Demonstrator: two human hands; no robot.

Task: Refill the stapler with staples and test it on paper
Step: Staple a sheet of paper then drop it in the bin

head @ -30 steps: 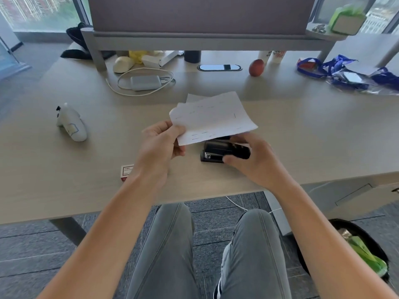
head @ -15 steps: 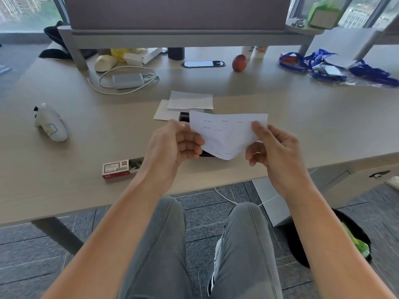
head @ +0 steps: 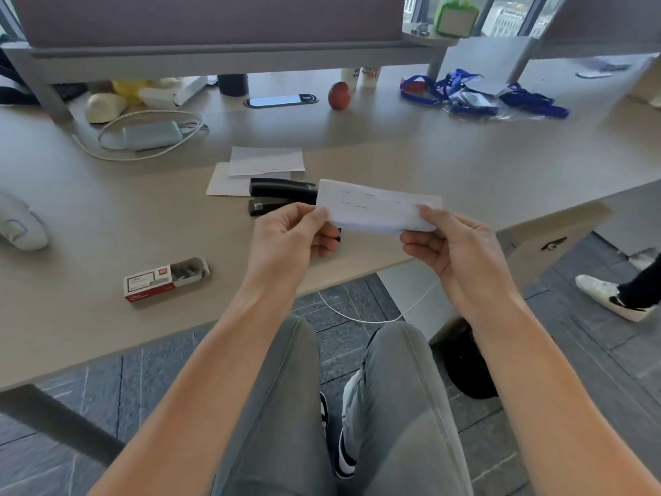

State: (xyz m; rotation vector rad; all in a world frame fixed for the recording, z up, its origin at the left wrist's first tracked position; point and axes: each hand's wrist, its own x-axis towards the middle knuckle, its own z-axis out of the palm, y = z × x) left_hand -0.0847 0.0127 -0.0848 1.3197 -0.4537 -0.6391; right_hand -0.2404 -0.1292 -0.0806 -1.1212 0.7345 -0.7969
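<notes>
While the left hand [head: 286, 241] is pinching one end of the folded paper [head: 375, 209] and the right hand [head: 454, 252] is gripping the other, fingers curled, the black stapler [head: 279, 196] is lying on the desk [head: 465, 166] at ten o'clock of the paper.

A folded white paper [head: 375, 209] w/ faint dashed marks is being held level above the desk edge, pinched at both ends. The black stapler [head: 279, 196] is lying on the desk just behind it, partly hidden. The red-and-white staple box [head: 161, 281] is lying open nr the front edge, to the left.
</notes>
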